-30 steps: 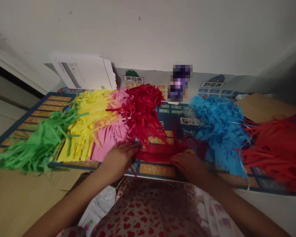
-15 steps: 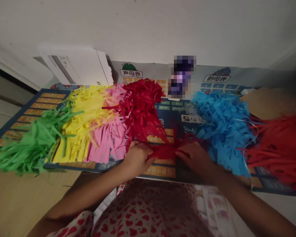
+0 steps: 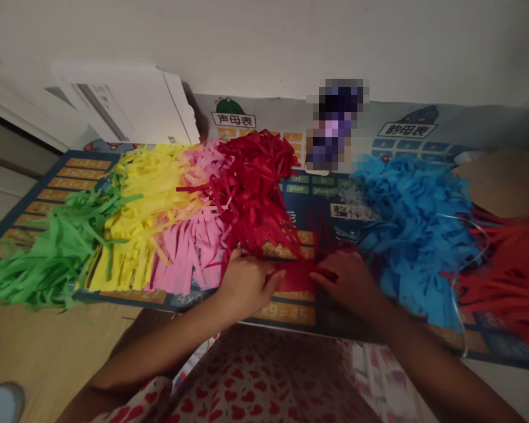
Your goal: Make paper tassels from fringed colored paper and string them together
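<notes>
A strip of red fringed paper is stretched level between my two hands near the table's front edge. My left hand pinches its left end, thumb on the near side. At the other end, my right hand has its fingers closed on the paper. Thin red strands stand up blurred beside the right hand. Just beyond my left hand lies a dark red bundle of paper fringe. To the right of my right hand is a blue fringe bundle.
Pink, yellow and green fringe bundles lie at left. A brighter red bundle is far right, by a brown piece. A white box and a pixelated object are at the back.
The red paper between my hands now looks flatter and less blurred. Both hands stay in nearly the same place. The view has shifted slightly, so the blue bundle appears farther right.
</notes>
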A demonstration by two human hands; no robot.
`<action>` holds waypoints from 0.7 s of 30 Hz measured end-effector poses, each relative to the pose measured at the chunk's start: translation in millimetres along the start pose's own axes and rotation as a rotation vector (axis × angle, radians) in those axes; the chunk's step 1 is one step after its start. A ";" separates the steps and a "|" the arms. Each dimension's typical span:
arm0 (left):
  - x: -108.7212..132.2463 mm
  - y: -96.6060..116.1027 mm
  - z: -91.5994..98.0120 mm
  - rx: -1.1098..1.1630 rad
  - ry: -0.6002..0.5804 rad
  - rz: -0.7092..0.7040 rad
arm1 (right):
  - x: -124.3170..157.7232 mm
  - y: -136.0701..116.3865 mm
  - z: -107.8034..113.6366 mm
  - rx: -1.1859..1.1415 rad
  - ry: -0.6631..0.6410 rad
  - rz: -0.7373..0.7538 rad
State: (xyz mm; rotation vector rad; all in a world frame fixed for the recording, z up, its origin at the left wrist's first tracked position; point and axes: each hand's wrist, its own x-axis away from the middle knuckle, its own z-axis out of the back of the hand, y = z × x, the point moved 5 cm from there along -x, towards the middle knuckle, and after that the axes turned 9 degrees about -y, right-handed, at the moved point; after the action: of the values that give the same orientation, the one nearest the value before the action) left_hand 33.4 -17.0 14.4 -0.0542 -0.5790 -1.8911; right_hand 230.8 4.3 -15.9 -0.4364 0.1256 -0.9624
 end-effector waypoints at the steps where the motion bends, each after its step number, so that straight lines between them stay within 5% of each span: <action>1: -0.6 0.6 0.1 -0.005 0.004 0.000 | 0.0 0.2 0.3 -0.002 0.001 -0.002; 15: -4.0 2.4 -7.0 -0.088 -0.047 0.005 | -6.2 -0.2 3.3 -0.030 0.028 -0.063; 21: 2.0 5.2 5.0 0.088 0.064 -0.037 | -7.5 2.6 2.1 -0.029 0.021 -0.067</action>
State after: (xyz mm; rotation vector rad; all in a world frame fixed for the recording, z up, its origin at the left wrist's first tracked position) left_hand 36.1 -18.0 21.3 0.0744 -0.6222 -1.8935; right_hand 229.1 12.4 -15.7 -0.4594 0.1452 -1.0323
